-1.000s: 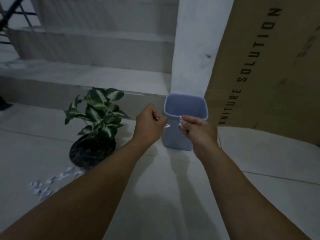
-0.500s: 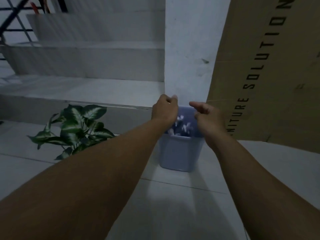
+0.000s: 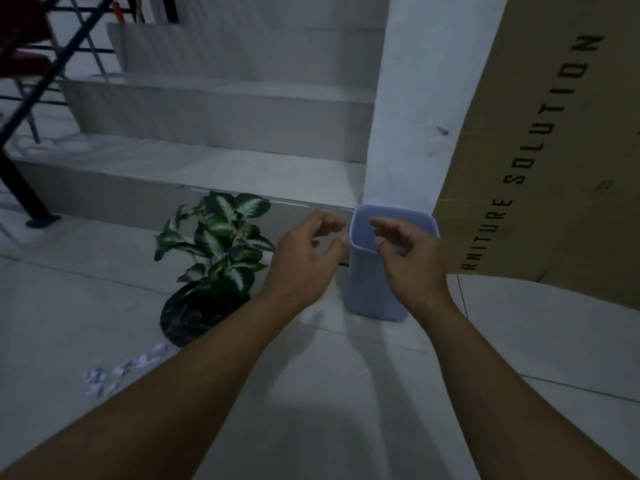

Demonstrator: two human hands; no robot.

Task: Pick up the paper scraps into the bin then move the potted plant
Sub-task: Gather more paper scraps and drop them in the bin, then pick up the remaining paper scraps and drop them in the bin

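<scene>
A light blue bin (image 3: 370, 292) stands on the tiled floor by a white pillar. My left hand (image 3: 304, 261) hovers just left of its rim, fingers curled apart and holding nothing. My right hand (image 3: 405, 254) is in front of the bin's opening, fingers spread and empty. The potted plant (image 3: 214, 258), green-and-white leaves in a black pot, sits left of the bin. Several white paper scraps (image 3: 114, 372) lie on the floor in front of the pot, at lower left. What is inside the bin is hidden.
White steps (image 3: 207, 157) rise behind the plant. A large cardboard box (image 3: 554, 150) leans at the right, close to the bin. A black metal railing (image 3: 31, 98) and its foot stand at far left.
Both hands held paper scraps over the bin, let them fall in, and have drawn back with fingers apart. The view has tipped down, showing the pot and floor scraps again.
</scene>
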